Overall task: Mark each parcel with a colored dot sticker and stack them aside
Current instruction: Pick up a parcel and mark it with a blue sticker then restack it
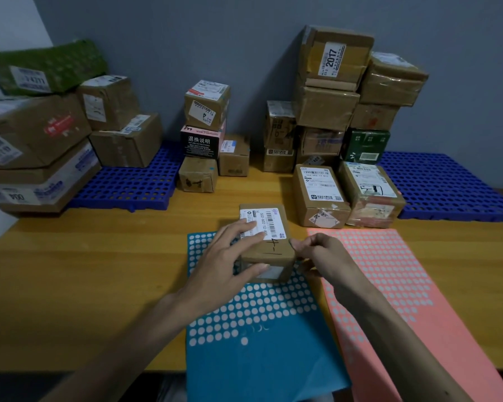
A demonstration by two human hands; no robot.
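A small brown parcel (275,245) with a white barcode label stands on the far part of the blue sticker sheet (259,329). My left hand (230,256) rests on the parcel, fingers on the label and thumb against its near face. My right hand (317,250) hovers at the parcel's right edge, over the pink sticker sheet (389,285), with fingertips pinched together; whether a sticker sits between them I cannot tell.
Several parcels are piled on a blue pallet (128,184) at back left. A small stack (205,134) stands at centre back. A tall pile (331,97) rises at back right beside another blue pallet (447,181). Two boxes (320,192) lie just behind the pink sheet.
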